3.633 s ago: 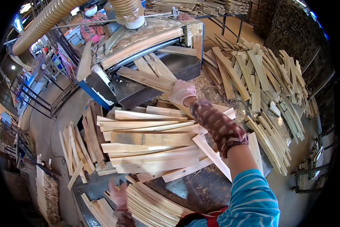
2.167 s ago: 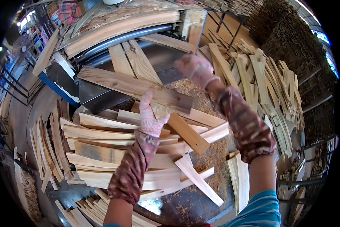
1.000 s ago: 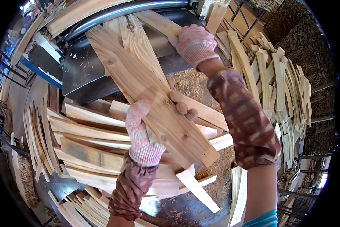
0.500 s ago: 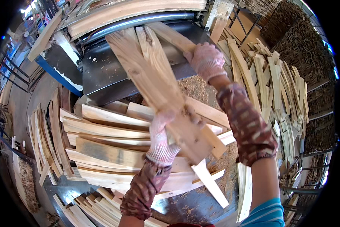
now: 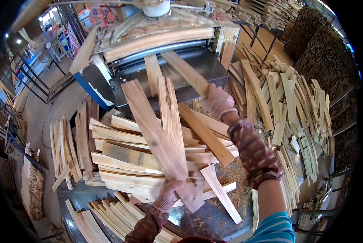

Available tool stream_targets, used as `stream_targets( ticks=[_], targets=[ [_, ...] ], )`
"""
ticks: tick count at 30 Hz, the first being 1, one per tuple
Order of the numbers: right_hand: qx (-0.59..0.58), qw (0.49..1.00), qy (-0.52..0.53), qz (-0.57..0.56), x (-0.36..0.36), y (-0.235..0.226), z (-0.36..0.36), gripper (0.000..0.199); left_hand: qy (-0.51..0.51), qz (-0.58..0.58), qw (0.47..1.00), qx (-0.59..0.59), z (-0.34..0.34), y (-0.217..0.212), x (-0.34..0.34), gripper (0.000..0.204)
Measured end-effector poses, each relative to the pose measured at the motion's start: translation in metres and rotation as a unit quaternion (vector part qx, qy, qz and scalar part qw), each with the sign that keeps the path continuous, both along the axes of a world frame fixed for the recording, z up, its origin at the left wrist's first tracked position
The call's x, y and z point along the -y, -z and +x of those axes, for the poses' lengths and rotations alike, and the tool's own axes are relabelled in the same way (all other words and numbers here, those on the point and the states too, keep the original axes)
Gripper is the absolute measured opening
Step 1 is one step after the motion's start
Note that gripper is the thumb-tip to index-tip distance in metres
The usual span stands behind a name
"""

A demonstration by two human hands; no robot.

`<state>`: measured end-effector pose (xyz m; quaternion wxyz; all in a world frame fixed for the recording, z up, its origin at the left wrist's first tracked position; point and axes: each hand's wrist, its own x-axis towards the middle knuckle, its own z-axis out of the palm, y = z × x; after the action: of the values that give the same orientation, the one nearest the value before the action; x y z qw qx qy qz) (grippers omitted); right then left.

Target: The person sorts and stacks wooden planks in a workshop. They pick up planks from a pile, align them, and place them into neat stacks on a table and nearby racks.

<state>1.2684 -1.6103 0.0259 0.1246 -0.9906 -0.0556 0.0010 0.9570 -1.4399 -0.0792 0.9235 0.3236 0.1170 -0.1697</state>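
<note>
A: While you're standing before the metal bed (image 5: 205, 60), what are your hands holding in the head view?

B: Your left hand (image 5: 168, 196) is clasping two boards by their near ends, on your side of the bed: a knotty board (image 5: 147, 125), and a streaked board (image 5: 172, 117) that's passing beneath it. Your thumb is lying along the left edge; your blurred fingers seem to be wrapping round the right edge, though I can't tell how tightly they're pressing.

A: And your right hand (image 5: 218, 100)?

B: It's pinching the near end of a narrow board (image 5: 185, 73) at the bed's right front edge, while a short board (image 5: 153, 75) is lying untouched, farther left on the bed.

A: Why are you holding them that way?

B: Probably you're gripping the ends closest to you because they're easiest to reach, and the bed is likely bearing part of the narrow board's weight.

A: Which way are they pointing?

B: The knotty board's long axis is slanting away from you, toward the bed's left part; the streaked one is running more nearly straight toward the bed. The narrow board is angling leftward across it.
</note>
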Motion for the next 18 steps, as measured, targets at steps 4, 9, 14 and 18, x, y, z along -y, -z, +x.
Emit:
stream_targets(
  ticks=[4, 9, 14, 18],
  targets=[
    [-0.044, 0.998, 0.032, 0.022, -0.027, -0.004, -0.041, 0.063, -0.027, 0.053, 0.998, -0.022, -0.049, -0.036, -0.028, 0.069],
    [-0.051, 0.998, 0.014, 0.03, -0.035, -0.006, -0.083, 0.068, -0.049, 0.022, 0.997, -0.062, -0.113, -0.014, -0.034, 0.064],
    [-0.064, 0.997, 0.018, 0.047, -0.022, -0.015, -0.116, 0.063, -0.049, 0.101, 0.99, -0.089, -0.137, 0.001, -0.038, 0.063],
    [-0.079, 0.993, -0.02, 0.09, 0.042, -0.016, -0.174, 0.054, -0.168, 0.141, 0.965, -0.143, -0.152, 0.029, -0.026, 0.056]
  ],
)
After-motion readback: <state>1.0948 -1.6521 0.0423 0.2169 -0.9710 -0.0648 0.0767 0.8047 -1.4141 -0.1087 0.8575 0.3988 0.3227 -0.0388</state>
